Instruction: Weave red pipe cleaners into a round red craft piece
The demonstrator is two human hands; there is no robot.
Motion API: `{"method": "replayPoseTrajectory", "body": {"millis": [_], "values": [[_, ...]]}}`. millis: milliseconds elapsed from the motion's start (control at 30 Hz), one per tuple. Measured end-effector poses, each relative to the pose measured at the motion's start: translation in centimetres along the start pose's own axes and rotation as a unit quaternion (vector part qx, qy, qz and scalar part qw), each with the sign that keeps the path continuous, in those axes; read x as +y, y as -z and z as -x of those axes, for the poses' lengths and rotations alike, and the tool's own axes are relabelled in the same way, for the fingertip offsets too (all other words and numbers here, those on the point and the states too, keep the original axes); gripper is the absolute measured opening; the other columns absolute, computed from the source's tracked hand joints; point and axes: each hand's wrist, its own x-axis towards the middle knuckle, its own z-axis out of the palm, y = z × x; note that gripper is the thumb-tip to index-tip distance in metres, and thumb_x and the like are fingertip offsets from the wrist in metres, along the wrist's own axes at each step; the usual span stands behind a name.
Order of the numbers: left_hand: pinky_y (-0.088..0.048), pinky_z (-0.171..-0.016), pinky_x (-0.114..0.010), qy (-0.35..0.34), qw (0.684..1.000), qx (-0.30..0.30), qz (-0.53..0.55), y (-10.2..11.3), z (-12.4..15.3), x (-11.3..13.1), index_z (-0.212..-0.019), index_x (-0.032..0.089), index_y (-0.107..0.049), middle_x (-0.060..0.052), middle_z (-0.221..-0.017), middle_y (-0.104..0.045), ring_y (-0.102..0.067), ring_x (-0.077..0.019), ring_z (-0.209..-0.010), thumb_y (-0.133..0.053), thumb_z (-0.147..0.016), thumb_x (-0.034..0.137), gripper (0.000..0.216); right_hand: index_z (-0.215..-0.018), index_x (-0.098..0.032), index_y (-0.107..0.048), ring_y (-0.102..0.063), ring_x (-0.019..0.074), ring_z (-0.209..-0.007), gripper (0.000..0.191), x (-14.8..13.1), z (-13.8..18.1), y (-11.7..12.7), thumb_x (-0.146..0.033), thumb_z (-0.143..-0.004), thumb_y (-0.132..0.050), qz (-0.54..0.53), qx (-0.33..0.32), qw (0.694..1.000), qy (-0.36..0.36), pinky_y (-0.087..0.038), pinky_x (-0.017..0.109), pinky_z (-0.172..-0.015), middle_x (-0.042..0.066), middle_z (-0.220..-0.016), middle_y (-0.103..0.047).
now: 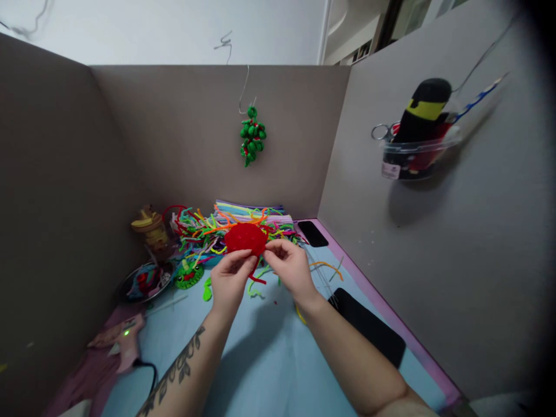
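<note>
Raised above the table's middle is a round, fuzzy red pipe-cleaner piece [245,236], with a loose red end hanging below it. My left hand [232,275] pinches its lower edge between thumb and fingers. At its right side my right hand [290,263] is closed on the edge too, fingertips together. A large heap of many-coloured pipe cleaners [195,229] lies behind the piece. To the left of my left hand rest a green pipe-cleaner figure [189,276] and a small bright green piece [207,289].
At left are a pink glue gun [128,341] with a lit green light, a dark bowl [150,295] and a brown cup [152,231]. A black slab [369,327] and a phone [313,233] lie right. Grey panels enclose three sides; a tool holder [417,156] hangs right.
</note>
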Motion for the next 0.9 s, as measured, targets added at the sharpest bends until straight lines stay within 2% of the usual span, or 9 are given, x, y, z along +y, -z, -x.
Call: {"method": "replayPoseTrajectory", "body": {"millis": [167, 300, 533, 700, 900], "values": [[-0.053, -0.058, -0.023, 0.009, 1.000, 0.011, 0.001, -0.15, -0.07, 0.30, -0.082, 0.017, -0.070, -0.002, -0.071, -0.070, -0.064, -0.0122, -0.061, -0.077, -0.065, 0.028, 0.021, -0.076, -0.020, -0.061, -0.054, 0.0132, -0.060, 0.010, 0.08, 0.01, -0.13, -0.025, -0.068, -0.064, -0.012, -0.020, 1.000, 0.000, -0.043, 0.026, -0.059, -0.001, -0.067, -0.061], [-0.051, -0.058, -0.020, 0.018, 0.999, 0.042, 0.030, -0.20, -0.35, 0.27, -0.080, 0.017, -0.068, 0.000, -0.068, -0.068, -0.062, -0.0102, -0.061, -0.077, -0.065, 0.026, 0.020, -0.080, -0.021, -0.058, -0.053, 0.0129, -0.063, 0.018, 0.13, 0.04, -0.25, -0.026, -0.067, -0.069, -0.001, -0.047, 0.999, 0.013, -0.042, 0.025, -0.059, -0.002, -0.068, -0.056], [-0.050, -0.058, -0.021, 0.005, 0.999, 0.045, 0.007, -0.24, -0.08, 0.25, -0.077, 0.017, -0.067, 0.000, -0.068, -0.067, -0.061, -0.0107, -0.060, -0.077, -0.065, 0.027, 0.018, -0.081, -0.021, -0.058, -0.056, 0.0148, -0.068, 0.017, 0.02, 0.34, -0.53, -0.031, -0.071, -0.067, -0.008, -0.018, 1.000, 0.022, -0.045, 0.027, -0.064, 0.000, -0.075, -0.061], [-0.052, -0.062, -0.024, -0.029, 0.998, 0.035, -0.037, -0.31, 0.49, 0.64, -0.076, 0.017, -0.069, -0.001, -0.070, -0.069, -0.063, -0.0128, -0.063, -0.076, -0.066, 0.027, 0.016, -0.080, -0.020, -0.061, -0.059, 0.0160, -0.071, 0.018, 0.29, 0.28, -0.60, -0.032, -0.069, -0.070, -0.035, 0.004, 0.999, -0.008, -0.047, 0.028, -0.067, 0.001, -0.077, -0.064], [-0.053, -0.063, -0.025, -0.041, 0.998, 0.029, -0.044, -0.17, 0.36, 0.67, -0.078, 0.018, -0.070, -0.002, -0.072, -0.070, -0.065, -0.0135, -0.065, -0.076, -0.067, 0.027, 0.015, -0.081, -0.019, -0.064, -0.059, 0.0141, -0.069, 0.024, 0.66, 0.08, -0.81, -0.028, -0.063, -0.075, -0.149, -0.009, 0.986, -0.069, -0.048, 0.027, -0.066, 0.001, -0.076, -0.065]]}}
